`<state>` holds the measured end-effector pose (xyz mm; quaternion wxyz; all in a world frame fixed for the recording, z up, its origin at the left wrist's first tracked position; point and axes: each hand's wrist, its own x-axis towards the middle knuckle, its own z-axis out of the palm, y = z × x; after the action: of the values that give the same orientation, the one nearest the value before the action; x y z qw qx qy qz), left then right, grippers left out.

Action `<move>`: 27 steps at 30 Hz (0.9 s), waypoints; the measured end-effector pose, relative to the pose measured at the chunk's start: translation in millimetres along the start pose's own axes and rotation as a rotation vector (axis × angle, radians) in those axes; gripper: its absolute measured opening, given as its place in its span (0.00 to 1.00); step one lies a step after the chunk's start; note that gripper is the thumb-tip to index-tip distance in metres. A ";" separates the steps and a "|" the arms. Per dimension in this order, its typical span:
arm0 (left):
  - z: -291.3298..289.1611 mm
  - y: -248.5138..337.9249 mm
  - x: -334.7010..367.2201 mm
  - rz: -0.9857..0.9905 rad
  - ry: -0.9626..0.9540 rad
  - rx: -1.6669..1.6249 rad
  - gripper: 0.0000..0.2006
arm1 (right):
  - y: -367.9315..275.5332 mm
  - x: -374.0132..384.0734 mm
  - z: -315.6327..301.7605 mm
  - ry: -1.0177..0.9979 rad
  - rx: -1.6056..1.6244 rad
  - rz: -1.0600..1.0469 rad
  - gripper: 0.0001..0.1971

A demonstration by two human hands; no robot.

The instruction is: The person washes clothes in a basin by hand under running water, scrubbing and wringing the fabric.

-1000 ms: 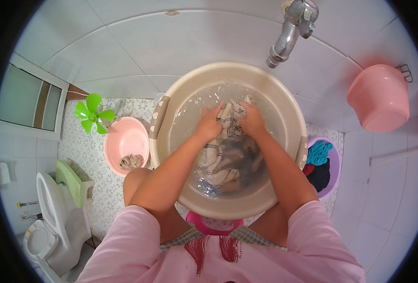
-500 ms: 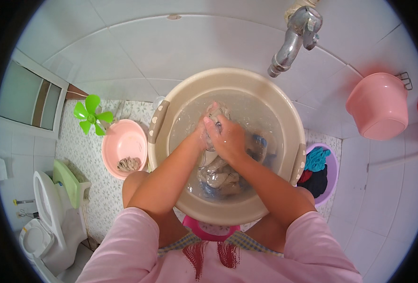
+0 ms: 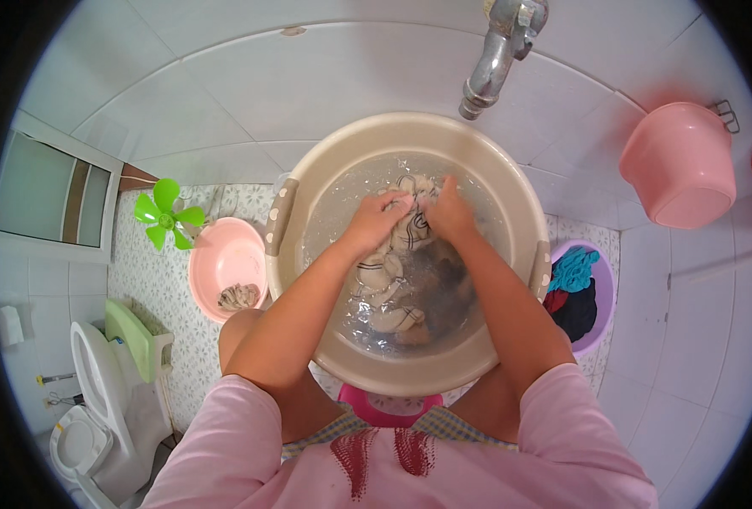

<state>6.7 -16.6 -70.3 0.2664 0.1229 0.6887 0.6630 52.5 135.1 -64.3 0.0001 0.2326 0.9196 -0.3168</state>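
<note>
Figure: view down from your head over a tiled washroom. The white tiled wall (image 3: 308,76) fills the upper field; a patterned floor (image 3: 151,297) shows at lower left.

Basin (image 3: 410,136): a large beige tub, centre, holding clear water with scattered bubbles. It sits on the floor between your knees, below a metal tap (image 3: 499,55) from which no water can be seen running.

Toilet (image 3: 96,407): white, lower left, with a green stool (image 3: 134,335) just beside it.

Bucket (image 3: 681,165): pink, upper right, well apart from the basin.

Pink bowl (image 3: 227,263): left of the basin, touching or nearly touching its rim, with a small wrung cloth (image 3: 238,297) lying in it. This suggests at least one piece is already washed.

Purple bowl (image 3: 601,297): right of the basin, holding a pile of teal, red and dark clothes (image 3: 573,293), which look dry and so probably remain to be done.

Garment (image 3: 384,288): pale with dark stripes, in the basin, mostly under water, its upper end bunched between your hands. A darker cloth (image 3: 452,288) lies submerged beside it.

Left hand (image 3: 380,220) and right hand (image 3: 445,212): both at the far side of the basin, close together. Each grip is closed on the bunched garment, fingers curled tight around the fabric. Judged from this, you are mid-scrub on this piece; rinsing and wringing are left.

Fan (image 3: 168,220): a small green one, on the floor at left.
</note>
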 end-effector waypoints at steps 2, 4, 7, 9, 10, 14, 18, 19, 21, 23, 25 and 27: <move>-6.3 -3.8 1.8 -0.093 -0.043 0.324 0.14 | 12.5 0.7 4.9 -0.054 0.021 0.024 0.29; -6.5 -1.8 -0.3 -0.171 0.000 0.321 0.14 | 20.4 0.9 8.2 -0.108 0.044 0.047 0.29; -15.0 -18.6 1.0 -0.164 0.154 0.252 0.12 | 28.3 0.3 19.9 -0.002 0.196 0.191 0.26; -9.1 -20.5 8.2 -0.068 0.243 0.157 0.10 | 57.6 2.2 35.7 0.143 0.424 0.090 0.22; -12.6 -16.8 6.0 -0.032 0.261 0.191 0.12 | 50.3 3.0 26.1 0.139 0.426 0.082 0.22; -22.2 20.2 -1.2 -0.279 -0.080 0.436 0.27 | 38.6 7.6 -8.5 -0.164 0.846 0.387 0.13; -19.7 33.4 -20.1 -0.211 0.004 0.762 0.31 | 29.5 3.2 -20.3 -0.118 0.378 0.133 0.13; -13.4 35.6 -25.6 -0.091 0.019 0.777 0.31 | 36.1 0.9 -17.0 -0.117 0.371 0.137 0.13; -1.3 30.1 -28.9 0.029 0.029 0.781 0.32 | 51.9 -1.7 -8.4 0.133 0.236 0.061 0.18; -0.3 19.8 -34.0 0.083 -0.031 0.866 0.28 | 38.5 -7.8 0.4 0.075 0.148 -0.016 0.19; 1.0 15.4 -29.2 0.012 -0.081 0.869 0.27 | 33.1 -8.7 2.4 0.026 0.059 -0.092 0.20; 1.8 8.3 -22.9 -0.051 -0.134 0.870 0.27 | 32.8 -4.4 1.9 -0.200 -0.105 -0.168 0.20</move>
<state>25.1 -26.2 -57.5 0.2505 0.2493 0.8877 0.2950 70.2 154.8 -84.2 0.0772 0.1216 0.9466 -0.2885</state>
